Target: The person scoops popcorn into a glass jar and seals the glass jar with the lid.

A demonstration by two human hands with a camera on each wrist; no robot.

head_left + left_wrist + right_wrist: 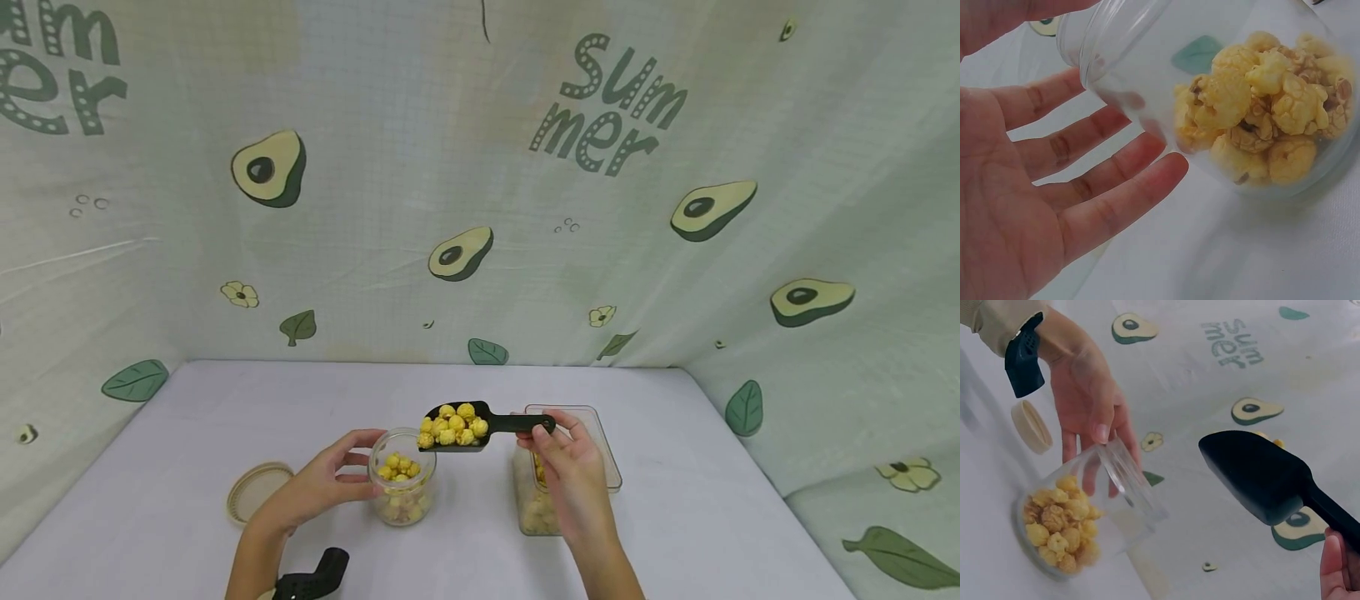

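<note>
A black plastic scoop loaded with yellow popcorn is held roughly level just above the right side of the mouth of a clear round jar. Its handle end is pinched between the thumb and fingers of the right hand, whose forearm is extended forward from the near edge. The jar is held by the left hand, reached in from the left, with the fingers spread and only slightly bent along one side and the thumb set at the rim. The jar's lower part is filled with more popcorn.

One scoop, one jar and two hands are seen; about ten pieces can be counted in the scoop, but those piled in the jar cannot be counted surely. One clear rectangular container, also holding popcorn, is partly hidden behind the right hand. One round beige lid is laid on the white table, its edge partly covered by the left hand. On the pale avocado-printed cloth behind, "summer" is printed twice, once cut off at the left.
</note>
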